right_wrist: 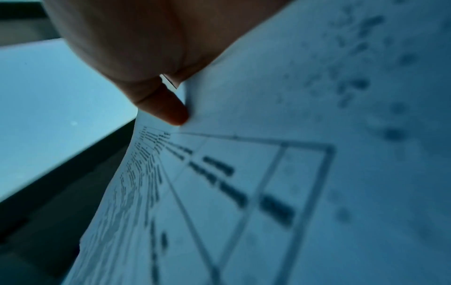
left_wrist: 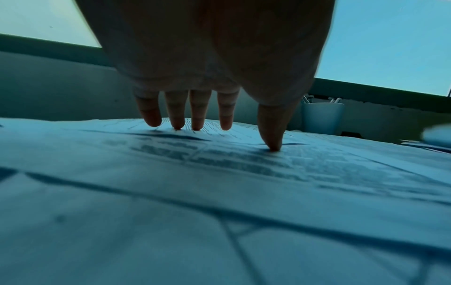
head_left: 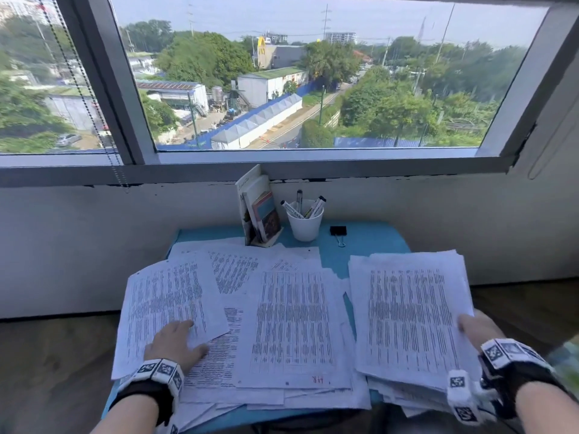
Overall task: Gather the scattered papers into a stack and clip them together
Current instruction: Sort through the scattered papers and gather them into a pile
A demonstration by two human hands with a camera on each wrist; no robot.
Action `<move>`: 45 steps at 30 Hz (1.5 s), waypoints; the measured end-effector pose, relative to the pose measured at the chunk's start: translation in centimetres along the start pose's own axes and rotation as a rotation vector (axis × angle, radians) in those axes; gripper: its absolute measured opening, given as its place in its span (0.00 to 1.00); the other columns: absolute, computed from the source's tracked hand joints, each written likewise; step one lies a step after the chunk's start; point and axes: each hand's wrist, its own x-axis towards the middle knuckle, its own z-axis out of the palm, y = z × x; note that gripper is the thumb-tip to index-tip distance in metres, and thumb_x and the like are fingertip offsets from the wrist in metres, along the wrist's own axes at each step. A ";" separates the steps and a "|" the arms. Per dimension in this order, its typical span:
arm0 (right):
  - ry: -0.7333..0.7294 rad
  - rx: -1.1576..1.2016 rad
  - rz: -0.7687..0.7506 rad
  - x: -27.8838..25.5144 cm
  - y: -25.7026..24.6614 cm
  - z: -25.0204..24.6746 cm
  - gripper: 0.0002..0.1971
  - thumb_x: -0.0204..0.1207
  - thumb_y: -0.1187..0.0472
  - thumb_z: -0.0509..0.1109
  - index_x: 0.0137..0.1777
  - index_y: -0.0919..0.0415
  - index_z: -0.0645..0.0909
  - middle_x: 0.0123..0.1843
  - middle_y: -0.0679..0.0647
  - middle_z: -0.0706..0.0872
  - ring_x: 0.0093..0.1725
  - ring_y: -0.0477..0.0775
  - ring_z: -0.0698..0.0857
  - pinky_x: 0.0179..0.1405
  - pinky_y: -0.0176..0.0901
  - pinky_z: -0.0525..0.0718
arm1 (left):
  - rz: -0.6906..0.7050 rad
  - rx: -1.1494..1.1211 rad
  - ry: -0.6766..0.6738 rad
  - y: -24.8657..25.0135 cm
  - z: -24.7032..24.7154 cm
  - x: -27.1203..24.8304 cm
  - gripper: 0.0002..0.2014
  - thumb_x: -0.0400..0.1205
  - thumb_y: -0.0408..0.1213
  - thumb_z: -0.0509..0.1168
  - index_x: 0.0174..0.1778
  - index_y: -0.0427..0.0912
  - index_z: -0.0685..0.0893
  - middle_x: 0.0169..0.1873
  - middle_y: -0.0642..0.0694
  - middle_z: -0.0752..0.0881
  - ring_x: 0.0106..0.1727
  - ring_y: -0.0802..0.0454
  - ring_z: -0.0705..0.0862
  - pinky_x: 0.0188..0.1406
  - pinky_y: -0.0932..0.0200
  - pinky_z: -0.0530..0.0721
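Printed white papers (head_left: pixel 291 321) lie scattered and overlapping over a small blue table (head_left: pixel 363 242). My left hand (head_left: pixel 177 343) rests flat on a tilted sheet (head_left: pixel 166 296) at the left, its straight fingertips (left_wrist: pixel 176 126) touching the paper (left_wrist: pixel 219 158). My right hand (head_left: pixel 473 332) grips the right edge of a thick gathered stack (head_left: pixel 410 314), held slightly raised at the table's right side. In the right wrist view the thumb (right_wrist: pixel 168 110) presses on the top sheet (right_wrist: pixel 256 173); the other fingers are hidden under the stack. A black binder clip (head_left: pixel 338 231) lies at the back of the table.
A white cup of markers (head_left: pixel 305 219) and a small wooden stand holding booklets (head_left: pixel 260 214) sit at the table's back edge against the wall. A large window is above. Wooden floor surrounds the table on both sides.
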 end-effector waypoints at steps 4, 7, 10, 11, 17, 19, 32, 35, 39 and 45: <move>-0.023 -0.164 0.011 0.9 1.5 1.3 0.17 0.77 0.67 0.61 0.66 0.69 0.75 0.44 0.65 0.81 0.46 0.67 0.82 0.38 0.45 0.73 | 0.040 -0.011 0.041 1.3 0.3 -0.2 0.35 0.77 0.59 0.64 0.79 0.53 0.63 0.80 0.49 0.63 0.80 0.49 0.62 0.76 0.48 0.66; 0.014 -0.198 0.030 0.6 1.8 2.2 0.25 0.76 0.62 0.65 0.73 0.61 0.68 0.48 0.65 0.81 0.42 0.65 0.79 0.39 0.45 0.73 | 0.114 0.009 0.011 2.4 0.0 -0.2 0.33 0.80 0.56 0.62 0.79 0.51 0.62 0.80 0.50 0.63 0.79 0.51 0.64 0.75 0.52 0.68; 0.055 -0.230 0.016 0.2 1.8 2.5 0.29 0.75 0.63 0.66 0.76 0.61 0.64 0.56 0.67 0.82 0.47 0.67 0.81 0.44 0.46 0.77 | 0.149 0.036 -0.030 3.4 -0.3 -0.1 0.31 0.82 0.54 0.60 0.80 0.50 0.61 0.79 0.52 0.65 0.76 0.52 0.70 0.73 0.55 0.71; 0.071 -0.243 0.015 0.3 1.9 2.5 0.30 0.74 0.65 0.66 0.76 0.63 0.63 0.57 0.68 0.81 0.50 0.68 0.81 0.47 0.48 0.78 | 0.154 0.050 -0.029 3.6 -0.4 -0.1 0.31 0.82 0.54 0.60 0.80 0.50 0.61 0.78 0.52 0.66 0.75 0.52 0.71 0.73 0.55 0.72; 0.189 -0.281 -0.009 -1.8 0.6 2.3 0.31 0.72 0.59 0.67 0.75 0.59 0.65 0.68 0.68 0.74 0.62 0.71 0.78 0.64 0.59 0.75 | 0.184 0.152 -0.024 4.5 -1.2 -0.4 0.30 0.82 0.53 0.60 0.80 0.50 0.61 0.75 0.50 0.72 0.73 0.49 0.74 0.71 0.53 0.74; 0.180 -0.292 -0.130 -4.0 -1.4 3.7 0.30 0.73 0.58 0.66 0.76 0.54 0.65 0.72 0.63 0.74 0.68 0.67 0.75 0.67 0.58 0.70 | 0.202 0.202 -0.027 4.5 -1.2 -0.3 0.29 0.82 0.53 0.59 0.78 0.48 0.64 0.73 0.49 0.74 0.71 0.48 0.76 0.70 0.52 0.74; -0.516 -0.243 -0.660 -15.8 -8.0 18.8 0.23 0.79 0.60 0.59 0.75 0.50 0.69 0.67 0.49 0.79 0.64 0.47 0.79 0.66 0.36 0.74 | 0.209 0.250 -0.050 5.2 -0.4 -0.1 0.32 0.81 0.63 0.54 0.78 0.53 0.63 0.70 0.47 0.75 0.71 0.47 0.74 0.67 0.50 0.76; -0.505 -0.245 -0.607 -15.0 -8.2 19.2 0.22 0.79 0.61 0.60 0.73 0.49 0.71 0.59 0.46 0.82 0.54 0.47 0.82 0.57 0.34 0.78 | 0.203 0.163 -0.033 5.4 -0.1 0.2 0.30 0.81 0.61 0.56 0.77 0.51 0.68 0.70 0.47 0.72 0.71 0.47 0.74 0.67 0.52 0.77; -0.489 -0.233 -0.603 -14.5 -7.6 19.4 0.21 0.78 0.61 0.61 0.71 0.46 0.74 0.61 0.45 0.85 0.56 0.45 0.84 0.60 0.32 0.78 | 0.227 0.188 -0.004 5.6 -0.4 0.5 0.26 0.82 0.58 0.56 0.72 0.49 0.71 0.68 0.49 0.77 0.67 0.48 0.78 0.63 0.54 0.78; -0.465 -0.230 -0.628 -15.0 -7.3 19.4 0.22 0.76 0.62 0.61 0.70 0.45 0.74 0.64 0.45 0.84 0.62 0.45 0.83 0.64 0.32 0.75 | 0.302 0.320 0.017 7.0 0.2 0.2 0.16 0.84 0.47 0.52 0.63 0.43 0.73 0.57 0.44 0.84 0.57 0.42 0.84 0.52 0.52 0.81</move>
